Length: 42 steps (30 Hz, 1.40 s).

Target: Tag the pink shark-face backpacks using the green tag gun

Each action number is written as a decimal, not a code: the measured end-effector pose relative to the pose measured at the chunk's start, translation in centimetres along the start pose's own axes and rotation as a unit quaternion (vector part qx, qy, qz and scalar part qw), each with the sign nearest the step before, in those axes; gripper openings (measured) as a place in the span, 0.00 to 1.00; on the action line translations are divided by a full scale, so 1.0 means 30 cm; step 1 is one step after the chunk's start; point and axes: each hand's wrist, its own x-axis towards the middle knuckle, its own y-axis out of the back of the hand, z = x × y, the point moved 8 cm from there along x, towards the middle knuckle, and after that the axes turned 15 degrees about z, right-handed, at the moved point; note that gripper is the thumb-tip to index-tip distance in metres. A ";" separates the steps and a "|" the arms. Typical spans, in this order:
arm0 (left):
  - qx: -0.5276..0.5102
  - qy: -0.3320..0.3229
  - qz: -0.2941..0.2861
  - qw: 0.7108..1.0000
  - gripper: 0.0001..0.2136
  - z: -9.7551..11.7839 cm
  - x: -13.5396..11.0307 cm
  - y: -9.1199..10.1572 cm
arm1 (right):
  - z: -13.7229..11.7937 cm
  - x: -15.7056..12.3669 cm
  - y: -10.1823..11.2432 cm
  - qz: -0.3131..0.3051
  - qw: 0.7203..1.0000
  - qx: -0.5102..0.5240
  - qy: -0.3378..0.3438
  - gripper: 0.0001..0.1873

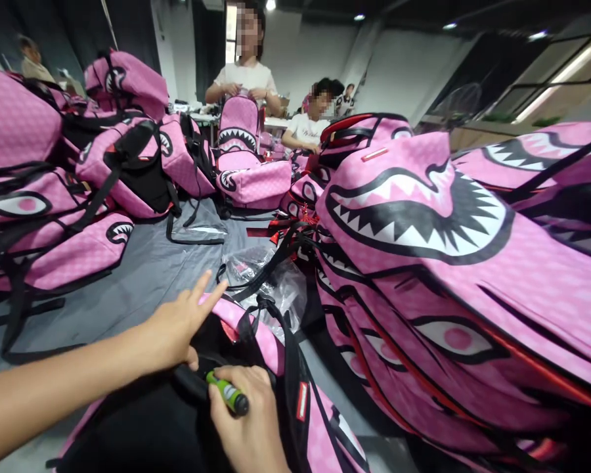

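Observation:
In front of me lies a pink backpack [270, 348] with its black back panel [142, 427] facing up and its straps loose. My right hand [251, 417] is closed around a green marker pen [226, 392] with a black end, its tip side pointing at the black fabric near the top of the bag. The exact tip is hidden. My left hand [177, 328] rests on the upper edge of the same backpack, with two fingers stretched out and apart and the thumb by the black fabric.
A tall stack of pink shark-mouth backpacks [414, 210] rises close on the right. More pink backpacks [123, 164] are heaped on the left. Clear plastic bags [270, 276] lie on the grey table cover [142, 263]. Across the table a person [246, 79] handles a backpack; another [308, 125] sits nearby.

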 end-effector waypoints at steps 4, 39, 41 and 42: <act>0.065 0.005 0.014 0.998 0.68 0.019 -0.046 -0.015 | -0.048 -0.034 -0.044 -0.011 0.999 0.035 0.027 0.06; 0.049 -0.054 0.023 0.997 0.52 -0.030 -0.034 -0.056 | 0.018 0.006 -0.072 -0.046 0.998 0.001 0.049 0.07; 0.052 -0.012 0.012 0.999 0.51 -0.041 -0.039 -0.044 | 0.013 0.007 -0.069 -0.063 0.997 0.007 0.053 0.07; 0.058 0.014 -0.004 0.998 0.52 -0.051 -0.039 -0.042 | 0.010 0.007 -0.068 -0.071 0.996 0.011 0.055 0.07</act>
